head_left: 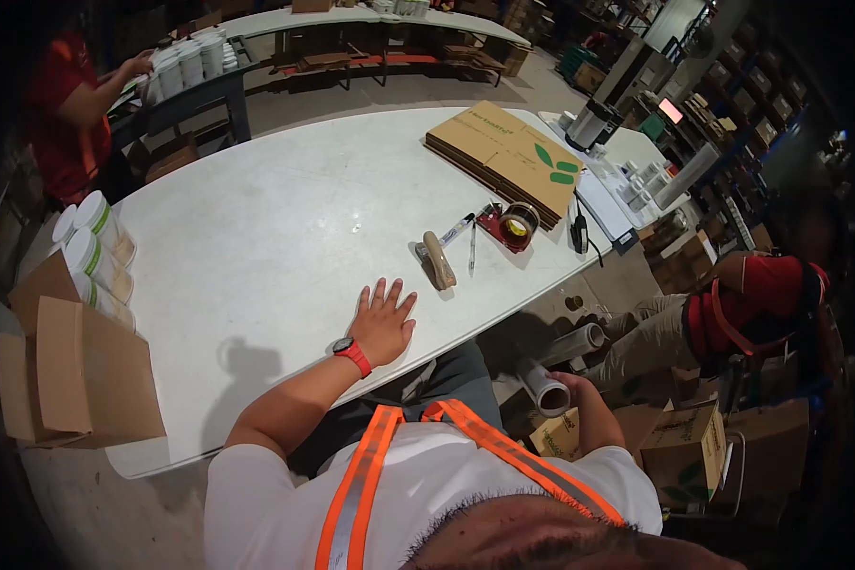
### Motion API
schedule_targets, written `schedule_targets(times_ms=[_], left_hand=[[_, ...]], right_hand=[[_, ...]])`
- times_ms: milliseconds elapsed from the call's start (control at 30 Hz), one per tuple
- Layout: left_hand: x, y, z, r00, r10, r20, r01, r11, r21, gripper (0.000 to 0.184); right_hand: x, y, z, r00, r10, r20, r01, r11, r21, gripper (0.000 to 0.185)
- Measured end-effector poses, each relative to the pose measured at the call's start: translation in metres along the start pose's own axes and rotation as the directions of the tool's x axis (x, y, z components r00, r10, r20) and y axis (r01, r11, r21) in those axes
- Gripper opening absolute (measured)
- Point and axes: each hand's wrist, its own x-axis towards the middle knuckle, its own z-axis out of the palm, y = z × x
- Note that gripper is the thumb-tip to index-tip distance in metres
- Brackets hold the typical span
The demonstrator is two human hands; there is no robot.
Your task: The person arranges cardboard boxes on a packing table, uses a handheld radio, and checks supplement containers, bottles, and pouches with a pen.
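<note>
My left hand (387, 321) lies flat on the white table (256, 237), palm down, fingers stretched and holding nothing. Just beyond its fingertips is a beige stapler-like tool (437, 262). A marker (458, 228), a slim pen (473, 245) and a red tape dispenser (509, 228) with a roll of tape lie farther along. Low on the right, below the table's edge, my right hand (579, 391) grips the near end of a film roll (543, 391) with a hollow core. Part of its fingers is hidden. A second roll (577, 344) lies beside it.
Flattened cardboard boxes (508, 161) are stacked at the table's far right. An open carton (90, 370) and white-lidded tubs (95, 252) stand at left. One co-worker (71, 104) stands at back left, another (750, 294) at right near several cartons (684, 446).
</note>
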Motion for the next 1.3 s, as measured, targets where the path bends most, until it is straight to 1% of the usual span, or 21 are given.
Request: schedule_targets(times_ms=[67,100,133,200,267,300,333,400,433,467,533,567,633,667,767,867,967,1100,1200,1300], left_hand=[[0.001,0.0,0.0,1.0,-0.003,0.008,0.003,1.0,0.005,0.056],[0.001,0.001,-0.001,1.0,-0.003,0.018,0.002,1.0,0.013,0.056],[0.0,0.001,-0.003,1.0,-0.002,0.03,0.001,1.0,0.02,0.056],[-0.001,0.002,-0.004,0.999,-0.003,0.037,0.003,1.0,0.018,0.056],[0.001,-0.001,-0.002,0.999,-0.005,0.034,0.005,1.0,0.018,0.056],[0.001,-0.001,0.002,0.999,-0.006,0.032,0.006,1.0,0.016,0.056],[0.0,-0.002,0.003,0.999,-0.004,0.033,0.003,1.0,0.018,0.056],[-0.001,0.0,0.0,0.998,-0.005,0.061,0.004,1.0,0.016,0.057],[0.0,0.0,-0.003,0.998,-0.013,0.069,0.011,1.0,0.018,0.057],[0.002,-0.002,-0.003,0.998,-0.014,0.055,0.013,1.0,0.02,0.057],[0.001,0.0,0.0,0.999,-0.009,0.048,0.008,1.0,0.02,0.057],[0.0,0.001,-0.005,0.997,-0.017,0.074,0.015,1.0,0.024,0.057],[0.0,0.001,-0.004,0.997,-0.014,0.076,0.013,1.0,0.019,0.057],[0.0,0.001,-0.005,0.997,-0.017,0.073,0.016,1.0,0.017,0.057],[0.001,0.001,-0.004,0.996,-0.025,0.086,0.024,1.0,0.003,0.057],[-0.001,-0.002,-0.003,0.995,-0.026,0.096,0.026,1.0,0.001,0.057],[0.0,-0.001,0.0,0.997,-0.017,0.081,0.017,1.0,0.001,0.057],[0.001,-0.001,-0.002,0.997,-0.018,0.069,0.017,1.0,0.009,0.057],[0.0,-0.001,0.001,0.998,-0.012,0.054,0.011,1.0,0.01,0.057],[0.0,0.0,0.002,0.999,-0.011,0.043,0.011,1.0,0.007,0.057]], right_hand=[[0.011,-0.007,0.002,0.992,-0.056,-0.109,0.04,0.989,-0.145,0.061],[-0.014,-0.025,0.037,0.945,0.038,-0.324,-0.166,0.911,-0.378,0.061],[-0.001,-0.032,0.051,0.958,0.022,-0.284,-0.161,0.865,-0.475,0.062],[0.055,-0.038,0.056,0.979,0.011,-0.203,-0.143,0.748,-0.648,0.065],[0.058,-0.056,0.085,0.959,0.229,-0.169,-0.284,0.722,-0.631,0.066],[-0.031,-0.053,0.142,0.988,0.024,-0.152,-0.108,0.81,-0.577,0.068],[-0.027,-0.06,0.138,0.988,0.152,-0.026,-0.143,0.844,-0.517,0.064],[-0.027,-0.041,0.108,0.994,0.098,-0.043,-0.105,0.827,-0.552,0.068],[-0.002,-0.029,0.073,0.998,0.031,-0.061,-0.062,0.797,-0.601,0.075],[-0.004,-0.025,0.059,0.996,0.082,-0.024,-0.081,0.812,-0.577,0.071],[0.003,-0.033,0.041,0.978,0.175,-0.109,-0.205,0.757,-0.62,0.069],[0.004,-0.037,0.042,0.968,0.186,-0.167,-0.25,0.718,-0.65,0.069],[0.011,-0.052,0.065,0.963,0.126,-0.238,-0.265,0.602,-0.753,0.07],[0.015,-0.059,0.075,0.964,0.102,-0.244,-0.259,0.547,-0.796,0.07],[0.014,-0.082,0.114,0.975,0.061,-0.212,-0.218,0.398,-0.891,0.071],[-0.007,-0.095,0.147,0.989,0.096,-0.11,-0.137,0.355,-0.925,0.072],[-0.029,-0.082,0.128,0.992,0.12,-0.047,-0.09,0.388,-0.917,0.073],[-0.046,-0.078,0.073,0.991,0.118,-0.069,-0.104,0.32,-0.942,0.075],[-0.048,-0.088,0.068,0.996,0.033,-0.086,-0.09,0.201,-0.975,0.076],[-0.041,-0.103,0.097,0.991,-0.101,-0.083,-0.075,0.08,-0.994,0.077]])
